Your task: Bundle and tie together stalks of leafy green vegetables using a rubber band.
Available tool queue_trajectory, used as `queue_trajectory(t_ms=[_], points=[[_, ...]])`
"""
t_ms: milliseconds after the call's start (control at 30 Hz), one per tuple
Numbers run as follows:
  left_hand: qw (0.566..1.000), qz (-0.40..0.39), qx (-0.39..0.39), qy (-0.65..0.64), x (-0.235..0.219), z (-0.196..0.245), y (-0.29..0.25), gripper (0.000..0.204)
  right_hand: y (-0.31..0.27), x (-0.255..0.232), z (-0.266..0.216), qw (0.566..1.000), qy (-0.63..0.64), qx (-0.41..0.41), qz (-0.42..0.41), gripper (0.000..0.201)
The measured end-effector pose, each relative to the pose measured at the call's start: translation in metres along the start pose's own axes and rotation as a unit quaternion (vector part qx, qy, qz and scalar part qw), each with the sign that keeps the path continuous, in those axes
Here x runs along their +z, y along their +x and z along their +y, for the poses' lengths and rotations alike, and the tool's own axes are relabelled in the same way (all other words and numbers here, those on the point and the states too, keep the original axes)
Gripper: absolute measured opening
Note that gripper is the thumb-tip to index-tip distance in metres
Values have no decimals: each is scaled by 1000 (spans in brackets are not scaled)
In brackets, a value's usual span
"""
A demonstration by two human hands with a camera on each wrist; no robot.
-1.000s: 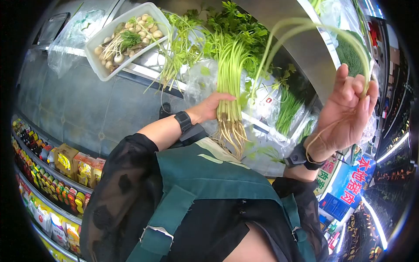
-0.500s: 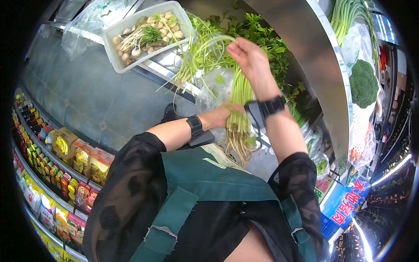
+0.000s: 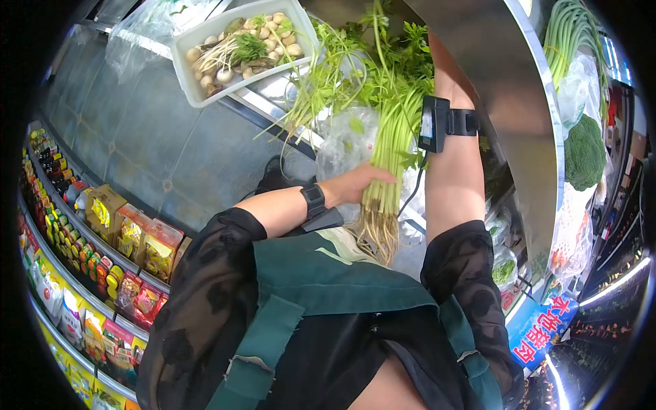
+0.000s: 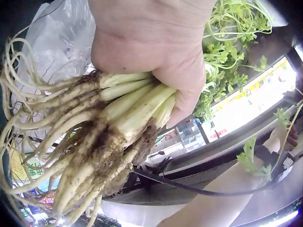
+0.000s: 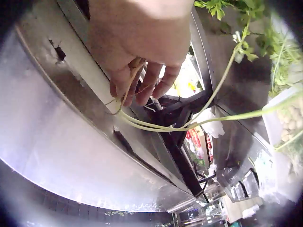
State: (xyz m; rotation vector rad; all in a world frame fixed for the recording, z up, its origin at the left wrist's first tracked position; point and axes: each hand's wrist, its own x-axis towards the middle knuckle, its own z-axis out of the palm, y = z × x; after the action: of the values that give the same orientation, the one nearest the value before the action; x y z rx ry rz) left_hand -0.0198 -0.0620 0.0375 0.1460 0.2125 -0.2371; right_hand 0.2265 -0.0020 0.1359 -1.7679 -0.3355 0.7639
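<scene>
A thick bundle of green leafy stalks (image 3: 398, 140) slants upright in the head view, its pale roots (image 3: 380, 232) hanging low. My left hand (image 3: 361, 183) grips it just above the roots. The left wrist view shows the hand (image 4: 151, 42) wrapped over the pale stalk bases (image 4: 139, 111), soil clinging to the roots (image 4: 71, 165). In the right wrist view, my right hand (image 5: 142, 47) holds the root end of a few thin stalks (image 5: 165, 128) in curled fingers. The head view shows my right forearm (image 3: 456, 171) stretched up past the bundle; its hand is hidden there.
A white tub (image 3: 198, 99) of round pale vegetables stands at upper left. Loose greens (image 3: 321, 85) and clear plastic bags (image 3: 342, 143) lie beside the bundle. A curved metal panel (image 3: 506, 82) rises at right, with broccoli (image 3: 585, 154) beyond. Packed shelves (image 3: 89, 260) stand at lower left.
My right hand has swung from the far right, across the bundle, and up to the top with the thin stalks. The left hand keeps its grip; the head view has shifted slightly.
</scene>
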Motion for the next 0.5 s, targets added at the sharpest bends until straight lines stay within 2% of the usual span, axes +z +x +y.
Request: queue_trajectory(t_ms=[167, 367, 467, 500], points=[[1000, 3, -5, 4, 1, -1, 2, 31, 4, 3, -22, 997, -26, -30, -65, 36], [1000, 10, -12, 5, 1, -2, 1, 31, 27, 39, -49, 977, -80, -66, -185, 38], [1000, 15, -14, 8, 1, -1, 1, 31, 16, 54, -46, 968, -116, -74, -208, 38], [1000, 18, -6, 5, 1, -2, 2, 31, -2, 57, -40, 954, -224, -59, -192, 40]])
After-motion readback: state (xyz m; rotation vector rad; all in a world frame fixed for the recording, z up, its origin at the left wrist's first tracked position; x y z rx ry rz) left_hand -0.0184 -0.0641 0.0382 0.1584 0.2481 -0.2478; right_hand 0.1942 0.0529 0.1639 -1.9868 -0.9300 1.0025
